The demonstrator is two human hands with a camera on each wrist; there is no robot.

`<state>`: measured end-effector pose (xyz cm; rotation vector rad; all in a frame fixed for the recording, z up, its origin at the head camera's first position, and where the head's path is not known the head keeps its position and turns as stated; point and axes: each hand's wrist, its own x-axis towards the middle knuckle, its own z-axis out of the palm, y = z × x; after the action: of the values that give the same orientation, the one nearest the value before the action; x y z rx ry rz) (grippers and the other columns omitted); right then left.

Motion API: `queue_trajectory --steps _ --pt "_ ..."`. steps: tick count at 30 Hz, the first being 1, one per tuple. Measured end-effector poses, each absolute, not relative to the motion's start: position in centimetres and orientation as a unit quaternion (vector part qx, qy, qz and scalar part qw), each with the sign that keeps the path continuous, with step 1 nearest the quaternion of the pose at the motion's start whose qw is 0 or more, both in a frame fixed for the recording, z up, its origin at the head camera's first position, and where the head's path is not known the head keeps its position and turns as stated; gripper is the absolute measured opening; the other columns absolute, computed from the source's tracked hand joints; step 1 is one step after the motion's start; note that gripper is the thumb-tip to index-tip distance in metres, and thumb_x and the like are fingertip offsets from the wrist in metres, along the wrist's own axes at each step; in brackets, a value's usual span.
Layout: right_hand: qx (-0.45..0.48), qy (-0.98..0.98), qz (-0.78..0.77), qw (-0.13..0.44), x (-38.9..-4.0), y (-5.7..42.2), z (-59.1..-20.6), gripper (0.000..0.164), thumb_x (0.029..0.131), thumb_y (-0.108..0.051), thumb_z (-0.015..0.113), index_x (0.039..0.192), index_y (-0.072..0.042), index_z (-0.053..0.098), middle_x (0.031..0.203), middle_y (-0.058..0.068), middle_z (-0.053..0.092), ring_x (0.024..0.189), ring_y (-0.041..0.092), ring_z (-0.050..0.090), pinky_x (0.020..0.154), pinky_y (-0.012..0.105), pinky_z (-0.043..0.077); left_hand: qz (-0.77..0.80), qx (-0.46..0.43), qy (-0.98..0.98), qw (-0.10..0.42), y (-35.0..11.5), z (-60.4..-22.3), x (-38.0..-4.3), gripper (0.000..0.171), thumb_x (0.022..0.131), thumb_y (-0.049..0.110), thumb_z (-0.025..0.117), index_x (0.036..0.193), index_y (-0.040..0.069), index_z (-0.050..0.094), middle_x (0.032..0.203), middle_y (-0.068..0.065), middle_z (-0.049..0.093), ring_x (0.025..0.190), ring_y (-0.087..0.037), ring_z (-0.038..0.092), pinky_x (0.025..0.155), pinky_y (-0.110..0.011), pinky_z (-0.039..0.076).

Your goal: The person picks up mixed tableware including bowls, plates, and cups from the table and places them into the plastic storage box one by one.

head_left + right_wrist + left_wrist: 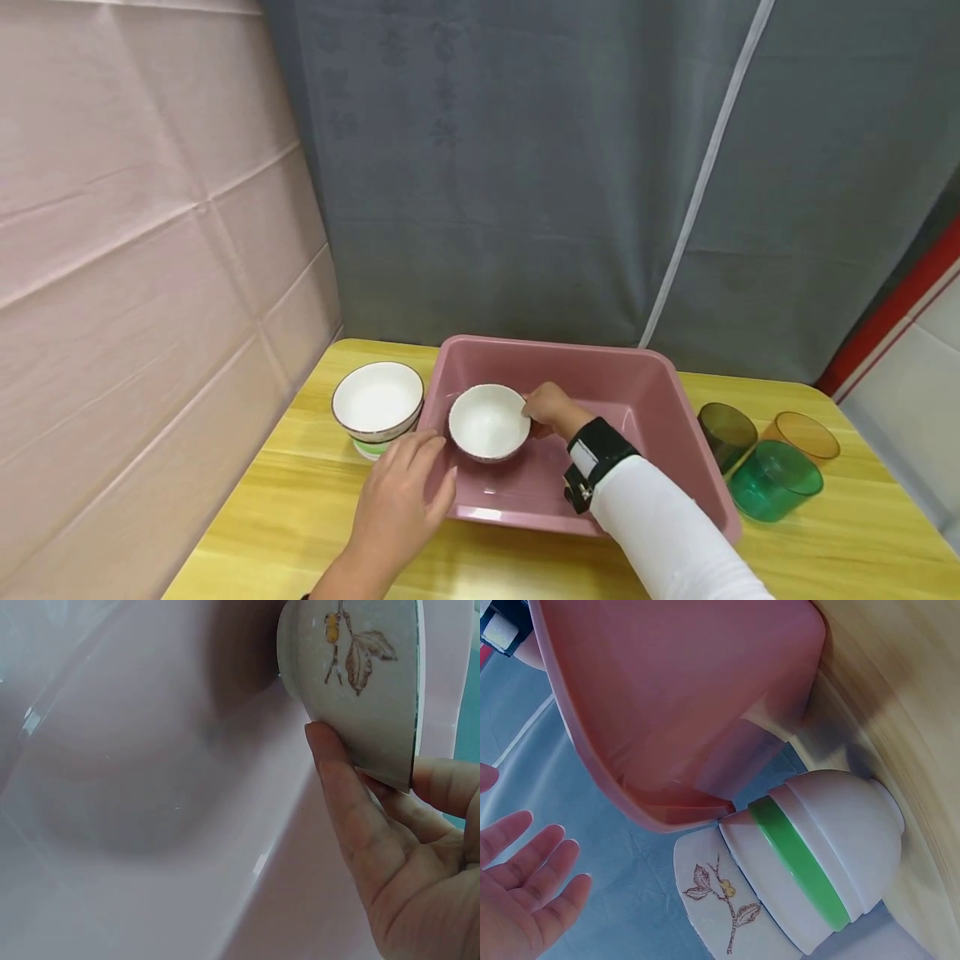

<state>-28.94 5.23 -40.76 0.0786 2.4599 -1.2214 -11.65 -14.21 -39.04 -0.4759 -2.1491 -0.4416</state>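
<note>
My right hand (553, 408) pinches the rim of a white bowl (489, 422) inside the pink basin (667, 433). In the right wrist view this bowl (364, 690) shows a brown leaf and yellow berry print, with the thumb at its rim and fingers (349, 810) under its side. My left hand (401, 496) is held over the basin's near left corner, fingers relaxed and spread, holding nothing. Just beyond it stands a stack of bowls (378, 400); the left wrist view shows a leaf-printed bowl (724, 900) on top and a green-banded bowl (802, 862) below.
At the basin's right stand a dark brown cup (726, 435), an amber cup (806, 435) and a green cup (776, 483), all see-through. A grey curtain (487, 167) hangs behind the wooden table (270, 508), and a pale cloth wall (135, 250) rises on the left.
</note>
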Motion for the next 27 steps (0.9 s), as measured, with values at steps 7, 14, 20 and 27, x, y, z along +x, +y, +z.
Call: queue_trajectory --steps 7,14,20,27 --pt "0.032 0.874 -0.442 0.199 -29.1 5.2 -41.3 0.019 0.086 0.004 0.057 0.102 0.014 0.063 0.077 0.02 0.067 0.066 0.029 0.07 0.067 0.042 0.058 -0.18 -0.191 -0.866 0.425 -14.2 -39.1 -11.7 0.029 0.076 0.02 0.068 0.099 0.004 0.068 0.101 -0.01 0.066 0.094 -0.026 0.062 0.081 -0.041 0.052" --pt "0.032 0.869 -0.452 0.198 -29.0 5.1 -41.5 0.019 0.085 0.005 0.056 0.1 0.015 0.062 0.074 0.017 0.063 0.06 0.024 0.065 0.065 0.041 0.058 -0.178 -0.187 -0.87 0.42 -14.2 -39.1 -11.8 0.029 0.076 0.021 0.068 0.099 0.004 0.069 0.1 -0.008 0.066 0.094 -0.025 0.062 0.081 -0.04 0.052" --pt "0.035 0.864 -0.461 0.199 -29.0 5.0 -41.5 0.017 0.085 0.005 0.056 0.099 0.015 0.062 0.074 0.017 0.063 0.06 0.024 0.065 0.066 0.041 0.058 -0.177 -0.185 -0.873 0.415 -14.1 -39.1 -11.8 0.029 0.076 0.02 0.069 0.1 0.004 0.069 0.101 -0.008 0.066 0.095 -0.025 0.062 0.082 -0.04 0.052" --pt "0.045 0.859 -0.468 0.2 -29.0 4.8 -42.1 0.016 0.084 0.007 0.058 0.098 0.014 0.063 0.08 0.018 0.065 0.065 0.024 0.065 0.068 0.042 0.058 -0.176 -0.182 -0.874 0.415 -14.2 -39.3 -11.8 0.029 0.076 0.02 0.069 0.1 0.004 0.068 0.1 -0.008 0.065 0.094 -0.025 0.062 0.082 -0.04 0.052"
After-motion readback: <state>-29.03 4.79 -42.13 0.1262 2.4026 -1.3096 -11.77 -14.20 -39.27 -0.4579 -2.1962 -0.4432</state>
